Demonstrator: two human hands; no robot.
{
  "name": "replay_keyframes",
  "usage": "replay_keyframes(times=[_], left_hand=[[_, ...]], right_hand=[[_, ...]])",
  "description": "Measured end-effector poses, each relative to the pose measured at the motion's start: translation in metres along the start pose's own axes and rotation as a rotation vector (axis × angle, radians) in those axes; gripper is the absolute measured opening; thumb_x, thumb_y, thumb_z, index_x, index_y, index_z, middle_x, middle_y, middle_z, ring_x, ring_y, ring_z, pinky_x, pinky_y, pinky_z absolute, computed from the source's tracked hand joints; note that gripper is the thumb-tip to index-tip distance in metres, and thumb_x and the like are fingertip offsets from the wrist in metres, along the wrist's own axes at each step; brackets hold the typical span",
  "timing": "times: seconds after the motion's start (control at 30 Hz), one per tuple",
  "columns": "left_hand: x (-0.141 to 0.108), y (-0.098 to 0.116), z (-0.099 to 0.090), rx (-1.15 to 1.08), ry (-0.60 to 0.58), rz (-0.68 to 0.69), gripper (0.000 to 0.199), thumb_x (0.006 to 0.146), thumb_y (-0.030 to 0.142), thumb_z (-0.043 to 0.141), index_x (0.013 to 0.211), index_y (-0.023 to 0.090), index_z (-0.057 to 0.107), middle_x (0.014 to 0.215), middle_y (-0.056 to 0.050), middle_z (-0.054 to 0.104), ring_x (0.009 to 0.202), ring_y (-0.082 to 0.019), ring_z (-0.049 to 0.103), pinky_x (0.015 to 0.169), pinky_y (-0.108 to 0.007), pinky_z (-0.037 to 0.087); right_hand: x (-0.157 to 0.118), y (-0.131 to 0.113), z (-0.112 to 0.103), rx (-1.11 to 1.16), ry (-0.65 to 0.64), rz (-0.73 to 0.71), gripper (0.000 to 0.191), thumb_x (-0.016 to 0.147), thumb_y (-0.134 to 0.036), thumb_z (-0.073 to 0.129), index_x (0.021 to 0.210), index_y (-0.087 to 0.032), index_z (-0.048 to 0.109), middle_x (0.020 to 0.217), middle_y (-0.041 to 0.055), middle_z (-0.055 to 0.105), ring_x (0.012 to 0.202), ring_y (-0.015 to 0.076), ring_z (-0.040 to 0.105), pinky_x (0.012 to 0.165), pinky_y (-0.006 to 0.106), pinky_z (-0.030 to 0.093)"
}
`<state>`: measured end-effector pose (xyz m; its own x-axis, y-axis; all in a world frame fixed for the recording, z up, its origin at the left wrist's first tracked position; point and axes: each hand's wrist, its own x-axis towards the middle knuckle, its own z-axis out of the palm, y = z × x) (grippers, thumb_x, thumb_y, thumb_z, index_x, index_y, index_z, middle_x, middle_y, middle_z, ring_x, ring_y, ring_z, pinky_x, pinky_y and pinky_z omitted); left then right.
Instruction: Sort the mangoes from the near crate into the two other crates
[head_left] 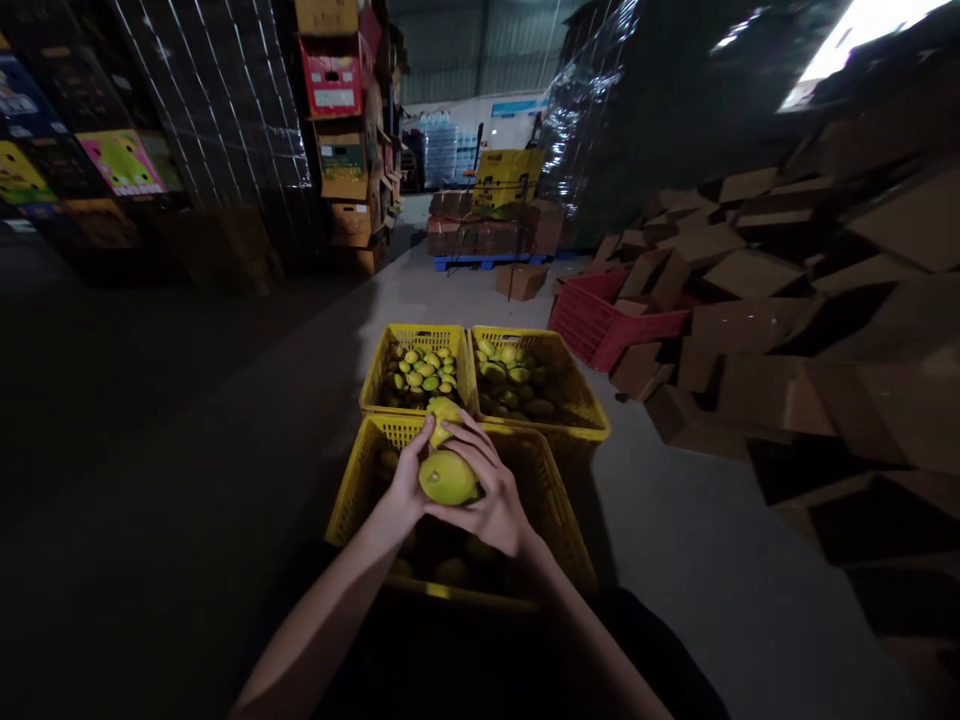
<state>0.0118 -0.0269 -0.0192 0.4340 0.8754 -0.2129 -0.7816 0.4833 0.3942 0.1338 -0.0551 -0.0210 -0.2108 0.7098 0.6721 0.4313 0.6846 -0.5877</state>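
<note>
Both my hands are together above the near yellow crate point(345, 500). My right hand point(491, 490) is curled round a yellow-green lemon point(446, 478), its stem end facing up at me. Just beyond it, my left hand point(409, 480) grips a second lemon point(442, 420), with fingertips of the right hand against it. In the shaded near crate lie more lemons, only dimly visible. Behind it stand two more yellow crates: the far left crate point(375, 375) contains small lemons point(424, 370), and the far right crate point(577, 385) contains larger, greener ones point(517, 375).
Opened cardboard boxes point(757, 320) are heaped on the right, around a red crate point(589, 320). A blue pallet point(487, 262) bearing cartons stands ahead. Stacked fruit boxes point(345, 160) rise at the back left. Grey floor point(660, 530) surrounds the yellow crates.
</note>
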Motion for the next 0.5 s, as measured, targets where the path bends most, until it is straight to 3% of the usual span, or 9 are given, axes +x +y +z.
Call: replay_keyframes(times=[0.13,0.23,0.3,0.4,0.5], left_hand=[[0.013,0.010,0.009,-0.018,-0.056,-0.010,0.040,0.083,0.045,0.056,0.102,0.011,0.064,0.093,-0.011,0.069,0.090,-0.024,0.066,0.083,-0.036,0.052],[0.015,0.015,0.008,-0.069,0.000,-0.020,0.043,0.086,0.050,0.049,0.104,0.013,0.063,0.087,-0.011,0.070,0.080,-0.023,0.067,0.076,-0.036,0.055],[0.016,0.016,0.005,-0.140,0.052,-0.008,0.041,0.088,0.047,0.046,0.107,0.015,0.062,0.083,-0.010,0.069,0.078,-0.021,0.067,0.075,-0.035,0.056],[0.020,0.014,0.001,-0.255,0.080,0.019,0.034,0.092,0.035,0.040,0.111,0.017,0.061,0.083,-0.008,0.069,0.081,-0.019,0.067,0.078,-0.032,0.056],[0.025,0.014,-0.002,-0.247,0.101,0.021,0.033,0.093,0.030,0.036,0.111,0.018,0.061,0.083,-0.007,0.069,0.080,-0.019,0.067,0.077,-0.035,0.056]], right_hand=[[0.000,-0.005,-0.011,0.311,0.309,0.236,0.048,0.057,-0.025,0.079,0.102,-0.025,0.064,0.105,0.0065,0.064,0.100,0.0273,0.059,0.089,0.041,0.047],[0.002,0.002,-0.016,0.515,0.499,0.487,0.040,0.058,-0.023,0.078,0.096,-0.025,0.064,0.089,0.0013,0.066,0.082,0.0198,0.061,0.075,0.032,0.051],[0.003,0.010,-0.015,0.625,0.581,0.560,0.042,0.057,-0.021,0.079,0.095,-0.026,0.062,0.084,-0.0014,0.067,0.077,0.0167,0.061,0.071,0.028,0.051],[0.005,0.016,-0.011,0.773,0.590,0.602,0.041,0.057,-0.020,0.079,0.093,-0.026,0.060,0.083,-0.0024,0.068,0.076,0.0154,0.062,0.070,0.027,0.051],[0.005,0.015,-0.007,0.951,0.489,0.675,0.033,0.062,-0.025,0.077,0.091,-0.025,0.062,0.089,-0.0001,0.069,0.084,0.0177,0.064,0.075,0.031,0.052]])
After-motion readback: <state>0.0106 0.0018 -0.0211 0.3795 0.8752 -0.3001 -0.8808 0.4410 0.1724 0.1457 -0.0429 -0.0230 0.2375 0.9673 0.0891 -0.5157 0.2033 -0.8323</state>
